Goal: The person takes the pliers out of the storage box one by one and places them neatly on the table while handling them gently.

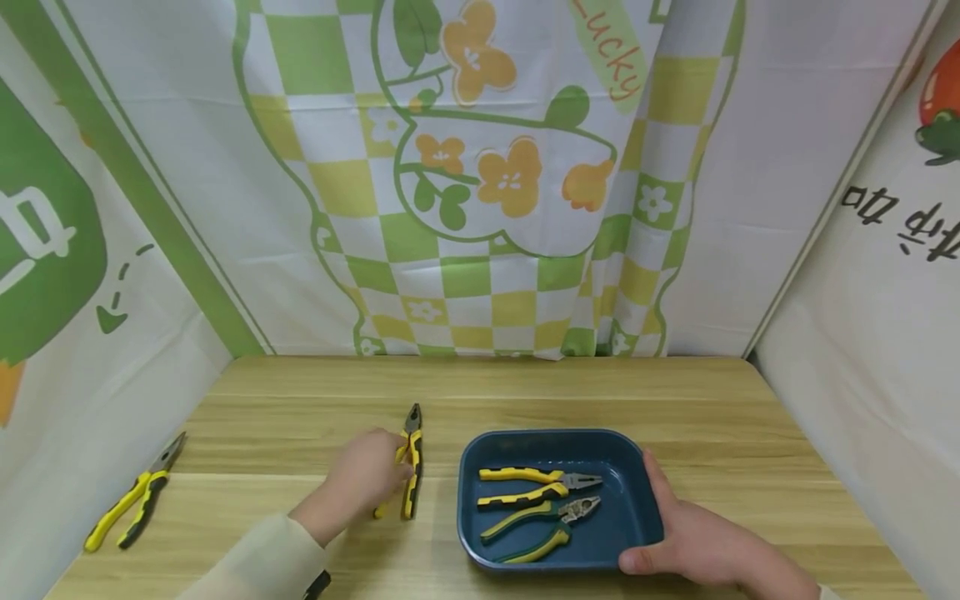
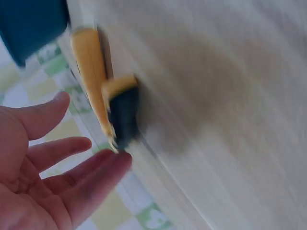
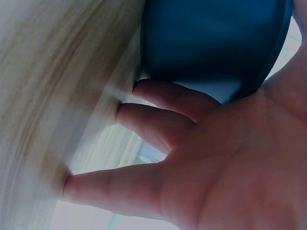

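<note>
My left hand (image 1: 360, 475) is over yellow-and-black pliers (image 1: 416, 475) lying left of a blue tray (image 1: 547, 433), jaws toward the far edge. In the left wrist view the fingers of this hand (image 2: 55, 191) are spread and relaxed beside the yellow handle (image 2: 90, 67), one fingertip at the pliers. My right hand (image 1: 697, 537) holds the tray's near right corner, thumb at the front rim and a finger along the side. The right wrist view shows this hand (image 3: 216, 158) against the tray (image 3: 206, 43), several fingertips on the tabletop. Yellow-and-black pliers (image 1: 517, 499) and green-and-yellow pliers (image 1: 516, 519) lie inside the tray.
Another pair of yellow-and-black pliers (image 1: 146, 490) lies at the left edge of the wooden table (image 1: 300, 400). Patterned cloth (image 1: 495, 292) hangs behind the table, and printed white sheets stand at both sides.
</note>
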`<state>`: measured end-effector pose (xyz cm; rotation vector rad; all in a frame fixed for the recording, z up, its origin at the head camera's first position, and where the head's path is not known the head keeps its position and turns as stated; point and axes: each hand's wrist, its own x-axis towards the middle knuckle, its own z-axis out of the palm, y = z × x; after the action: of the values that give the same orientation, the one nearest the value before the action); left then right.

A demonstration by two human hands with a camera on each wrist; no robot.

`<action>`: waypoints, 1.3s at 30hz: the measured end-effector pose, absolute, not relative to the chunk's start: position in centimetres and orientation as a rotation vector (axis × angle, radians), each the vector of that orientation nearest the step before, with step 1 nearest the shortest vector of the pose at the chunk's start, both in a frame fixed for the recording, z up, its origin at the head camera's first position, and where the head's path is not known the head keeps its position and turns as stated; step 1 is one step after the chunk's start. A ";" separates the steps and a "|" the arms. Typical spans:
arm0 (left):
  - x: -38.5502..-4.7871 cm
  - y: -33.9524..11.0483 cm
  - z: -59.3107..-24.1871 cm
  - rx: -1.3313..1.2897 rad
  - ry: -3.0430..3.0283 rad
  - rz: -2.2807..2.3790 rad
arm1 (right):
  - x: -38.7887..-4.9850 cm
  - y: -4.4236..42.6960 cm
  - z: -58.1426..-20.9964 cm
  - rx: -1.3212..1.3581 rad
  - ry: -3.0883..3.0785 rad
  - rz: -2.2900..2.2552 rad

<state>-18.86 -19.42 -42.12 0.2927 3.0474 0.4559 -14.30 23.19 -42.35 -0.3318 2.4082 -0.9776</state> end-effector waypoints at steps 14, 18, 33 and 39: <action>-16.8 -17.7 -43.7 0.675 2.975 0.140 | -14.2 23.3 -42.5 -0.357 2.408 -0.999; -16.6 -17.8 -43.7 0.600 2.999 0.280 | -14.2 23.3 -42.4 -0.379 2.417 -0.993; -15.5 -20.7 -43.0 0.463 3.019 0.309 | -14.2 23.3 -42.2 -0.330 2.384 -0.994; -15.1 -22.8 -43.1 0.398 3.038 0.327 | -14.2 23.2 -42.3 -0.330 2.389 -0.991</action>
<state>-15.14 -22.78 -43.07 0.3977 3.0382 0.3270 -14.20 23.25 -42.27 -0.3299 2.3887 -0.9907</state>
